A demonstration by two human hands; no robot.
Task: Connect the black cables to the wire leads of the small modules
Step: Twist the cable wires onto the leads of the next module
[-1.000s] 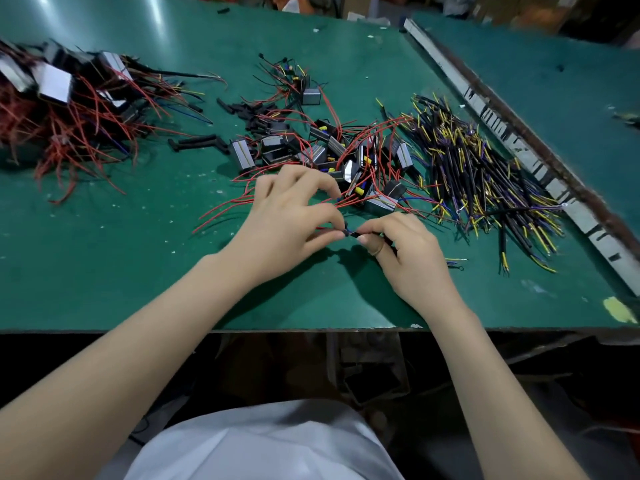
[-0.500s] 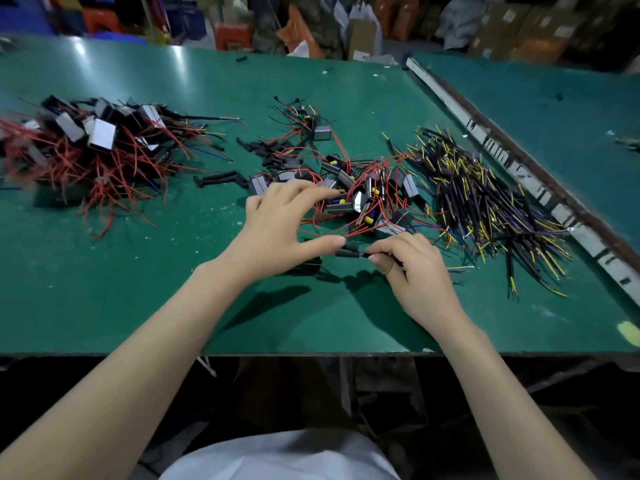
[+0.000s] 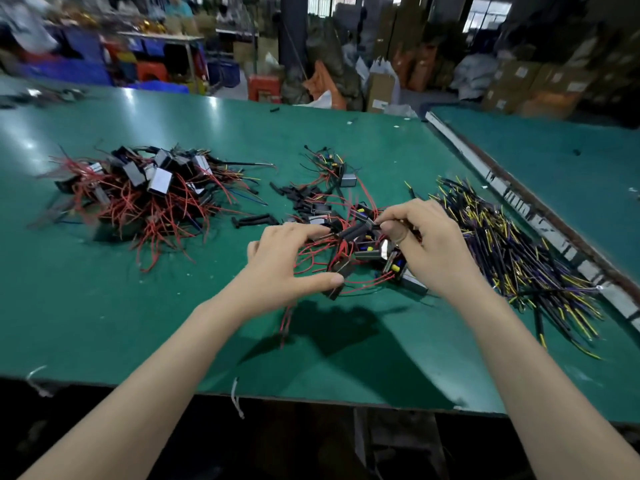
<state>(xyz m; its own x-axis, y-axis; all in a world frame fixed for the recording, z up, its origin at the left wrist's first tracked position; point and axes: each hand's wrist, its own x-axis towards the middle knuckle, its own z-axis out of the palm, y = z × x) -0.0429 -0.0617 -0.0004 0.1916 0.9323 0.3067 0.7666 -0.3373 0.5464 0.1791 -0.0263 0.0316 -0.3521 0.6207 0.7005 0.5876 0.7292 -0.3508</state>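
Black cable (image 3: 356, 231) pinched by right hand (image 3: 429, 244) — left hand (image 3: 287, 261) spread loosely over modules (image 3: 367, 254).

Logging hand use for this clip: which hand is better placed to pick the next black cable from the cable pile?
Right. The right hand lies beside the cable pile at the table's right; the left hand sits across the modules, farther away. The right's fingers are pinching something, though.
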